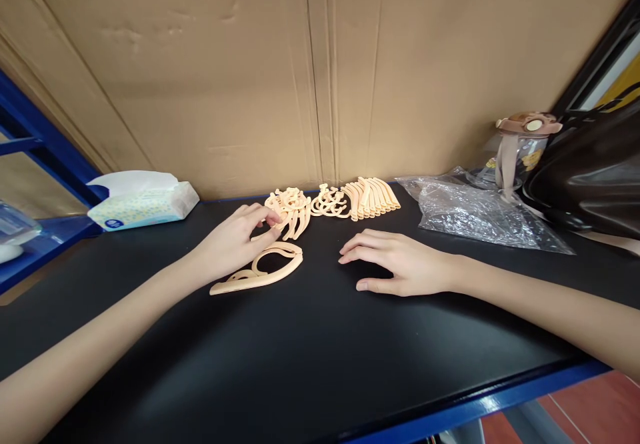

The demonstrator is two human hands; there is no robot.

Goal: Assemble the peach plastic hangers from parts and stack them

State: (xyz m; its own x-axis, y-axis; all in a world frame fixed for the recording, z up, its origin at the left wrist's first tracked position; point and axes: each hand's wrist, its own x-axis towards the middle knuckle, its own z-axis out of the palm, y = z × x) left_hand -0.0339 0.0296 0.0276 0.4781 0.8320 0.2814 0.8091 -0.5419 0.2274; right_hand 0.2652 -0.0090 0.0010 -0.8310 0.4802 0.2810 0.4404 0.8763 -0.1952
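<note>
My left hand (pixel 243 237) reaches to the left edge of a pile of peach plastic pieces (pixel 295 211), thumb and fingers apart, nothing visible between them. Just below it lies a folded peach hanger-like piece (pixel 275 276), partly covered by the hand. My right hand (pixel 393 261) rests low over the black table, fingers spread and holding nothing. Beyond the hands, small curved hook pieces (pixel 329 201) lie in the middle, and several long curved arms (pixel 373 197) are lined up side by side to their right.
A tissue pack (pixel 145 203) lies at the back left beside a blue rack (pixel 55 157). Clear plastic bags (pixel 480 214), a bottle (pixel 530 144) and a dark bag (pixel 590 171) occupy the right. Cardboard (pixel 225 77) stands behind the black table (pixel 300 371).
</note>
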